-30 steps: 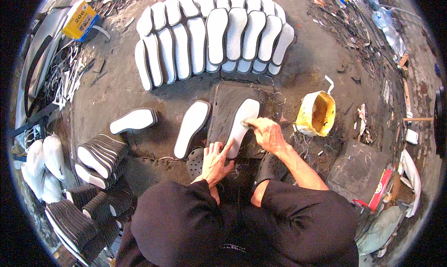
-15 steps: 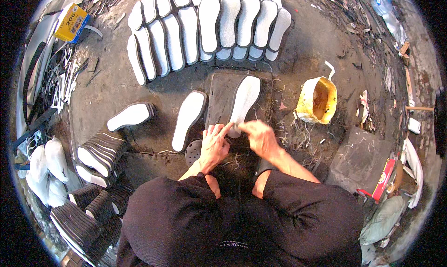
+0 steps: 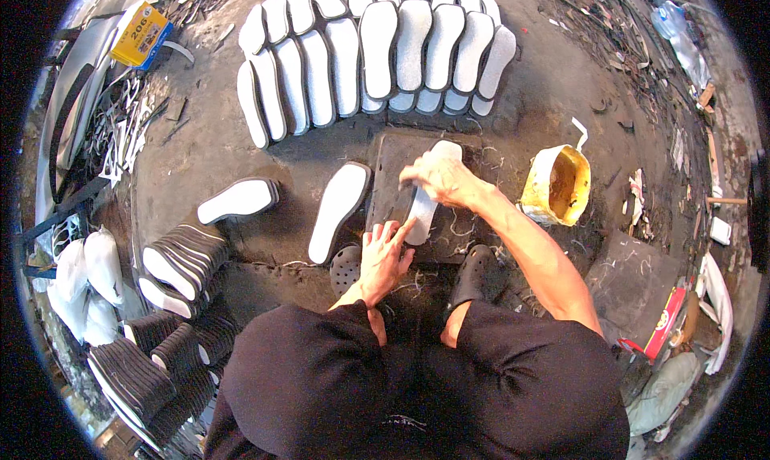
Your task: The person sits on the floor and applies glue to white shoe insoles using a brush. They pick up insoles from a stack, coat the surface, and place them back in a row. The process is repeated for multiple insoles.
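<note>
A white-topped shoe sole with a dark edge point(image 3: 423, 211) lies on a dark flat board point(image 3: 387, 159) in front of me. My left hand point(image 3: 383, 261) is open at its near end, the index finger stretched out to touch the sole. Across its upper part is my right hand point(image 3: 449, 181), fingers bent together and pointing left over the edge. Whatever those fingers pinch, if anything, is hidden and slightly blurred. Just left of the board rests another white-topped sole point(image 3: 338, 207). Farther left, a short stack of soles point(image 3: 237, 201) lies at a slant.
Rows of white soles point(image 3: 377, 51) spread across the floor at the far side. A yellowish cut container point(image 3: 557, 183) with a brown inside stands at right. Dark stacked soles point(image 3: 180, 255) pile up at near left. Dark clogs point(image 3: 478, 274) are on my feet.
My right hand has moved up along the sole from its near end to its upper part. My left hand stays by the near end. The whole view has shifted slightly.
</note>
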`<state>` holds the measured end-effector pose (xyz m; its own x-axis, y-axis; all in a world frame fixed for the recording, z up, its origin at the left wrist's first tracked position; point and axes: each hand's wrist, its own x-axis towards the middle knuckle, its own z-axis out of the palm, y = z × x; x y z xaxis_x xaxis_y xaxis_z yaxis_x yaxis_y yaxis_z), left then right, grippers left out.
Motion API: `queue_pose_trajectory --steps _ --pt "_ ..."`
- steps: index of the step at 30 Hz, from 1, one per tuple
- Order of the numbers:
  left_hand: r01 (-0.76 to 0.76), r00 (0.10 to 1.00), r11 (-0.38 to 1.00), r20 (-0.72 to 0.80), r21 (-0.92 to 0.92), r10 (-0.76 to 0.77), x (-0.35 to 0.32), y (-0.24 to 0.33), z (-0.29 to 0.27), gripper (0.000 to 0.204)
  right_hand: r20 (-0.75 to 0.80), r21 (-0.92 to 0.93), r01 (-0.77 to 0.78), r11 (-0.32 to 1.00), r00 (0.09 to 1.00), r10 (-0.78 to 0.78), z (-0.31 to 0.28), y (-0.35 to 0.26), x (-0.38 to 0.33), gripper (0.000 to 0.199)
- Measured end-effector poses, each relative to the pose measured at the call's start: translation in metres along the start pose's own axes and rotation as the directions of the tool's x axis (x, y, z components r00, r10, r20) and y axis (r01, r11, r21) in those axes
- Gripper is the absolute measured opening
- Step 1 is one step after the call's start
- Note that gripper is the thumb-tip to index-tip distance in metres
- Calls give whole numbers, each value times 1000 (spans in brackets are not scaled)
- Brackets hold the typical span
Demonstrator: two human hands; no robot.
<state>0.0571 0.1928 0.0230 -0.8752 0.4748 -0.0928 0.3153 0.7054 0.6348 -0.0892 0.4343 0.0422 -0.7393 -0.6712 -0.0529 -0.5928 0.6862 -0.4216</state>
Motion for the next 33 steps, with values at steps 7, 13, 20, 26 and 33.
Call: queue_pose_trajectory --steps 7,13,20,26,33 --pt "-17 1000 998 1 -63 17 0 3 -5 77 -389 -52 -349 936 870 303 -11 16 -29 35" --pt "112 911 904 -320 -412 -259 1 -13 -25 52 -223 -88 -178 980 962 155 49 -94 -68 32" --pt "231 911 802 -166 -551 -376 13 -8 -20 63 -223 757 -346 554 660 717 7 -124 -105 24" --pt "59 988 974 -126 -219 -88 18 14 22 116 -613 515 -660 547 163 773 -74 -27 -198 43" --pt "-113 921 976 -389 -188 32 10 -7 -10 104 -505 -289 -872 395 489 711 -46 -58 -278 35"
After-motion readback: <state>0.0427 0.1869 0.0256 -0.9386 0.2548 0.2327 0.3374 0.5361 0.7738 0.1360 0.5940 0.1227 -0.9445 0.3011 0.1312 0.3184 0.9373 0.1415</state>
